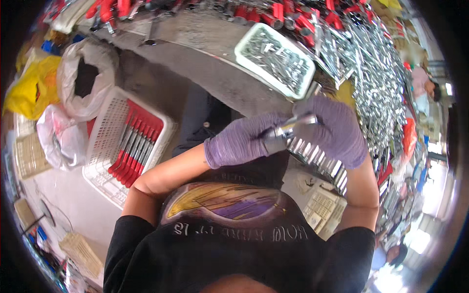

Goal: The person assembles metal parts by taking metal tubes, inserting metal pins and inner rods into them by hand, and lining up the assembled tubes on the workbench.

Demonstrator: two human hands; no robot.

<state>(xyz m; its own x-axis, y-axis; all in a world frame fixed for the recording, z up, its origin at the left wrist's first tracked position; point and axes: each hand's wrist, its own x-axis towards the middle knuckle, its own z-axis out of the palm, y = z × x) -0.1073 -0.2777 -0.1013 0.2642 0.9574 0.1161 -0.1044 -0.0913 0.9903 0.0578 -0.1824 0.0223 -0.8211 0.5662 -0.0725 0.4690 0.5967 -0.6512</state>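
Note:
In front of my chest, both hands wear purple knit gloves and come together over one shiny metal tool part [289, 128]. My left hand [242, 141] is closed around its left end. The curled fingers of my right hand [337, 128] meet its right end, where gloves and some blur hide the detail. Just beyond the right hand is a white tray [240, 52] filled with small metal pins or screws. A row of shiny metal pieces [317, 157] lies below the right hand.
A large heap of metal parts [373, 73] covers the bench at right, with red-handled pieces [305, 24] along the back. At left, a white plastic basket [100, 171] holds several red-handled tools [139, 141]. Plastic bags [88, 105] stand beyond it. Another person [424, 88] is at far right.

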